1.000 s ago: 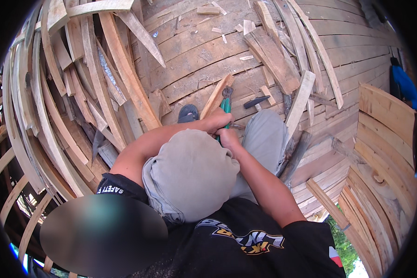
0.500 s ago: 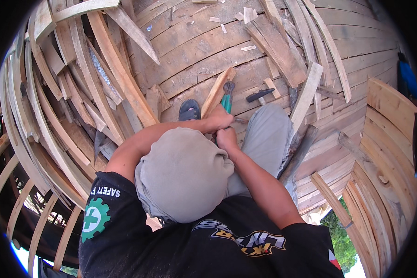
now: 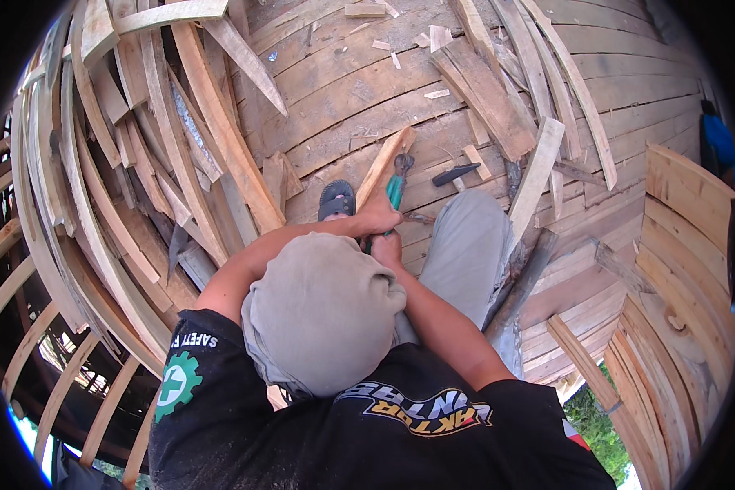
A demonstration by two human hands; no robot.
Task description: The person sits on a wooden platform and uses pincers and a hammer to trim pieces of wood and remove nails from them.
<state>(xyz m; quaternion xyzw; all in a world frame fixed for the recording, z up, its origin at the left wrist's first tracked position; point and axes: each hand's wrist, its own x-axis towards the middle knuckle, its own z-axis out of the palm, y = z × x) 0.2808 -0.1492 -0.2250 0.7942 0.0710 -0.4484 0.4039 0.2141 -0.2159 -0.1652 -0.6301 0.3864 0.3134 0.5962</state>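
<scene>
Between my legs, a long tool [image 3: 396, 189] with green handles and a dark metal head, much like pincers, points away from me. My left hand [image 3: 378, 215] is closed around its handle part, beside a short wood block [image 3: 386, 166] on the floor. Just nearer to me, my right hand [image 3: 386, 247] is closed too; a bit of green and dark handle shows at its left side. Both hands' fingers are partly hidden by my arm and the grey cloth-covered knee [image 3: 322, 306]. A hammer [image 3: 456, 173] with a dark head lies right of the tool.
Long curved timbers [image 3: 212, 122] are piled on the left. More planks [image 3: 486, 102] lie at the far right, with a round pole [image 3: 524, 273] beside my right leg. Wood chips [image 3: 437, 94] are scattered over the plank floor [image 3: 343, 90]. A curved plank wall [image 3: 686, 269] rises at right.
The view has shifted slightly. Both hands sit a little nearer to me and further left, still closed. More of the green tool shows ahead of my left hand.
</scene>
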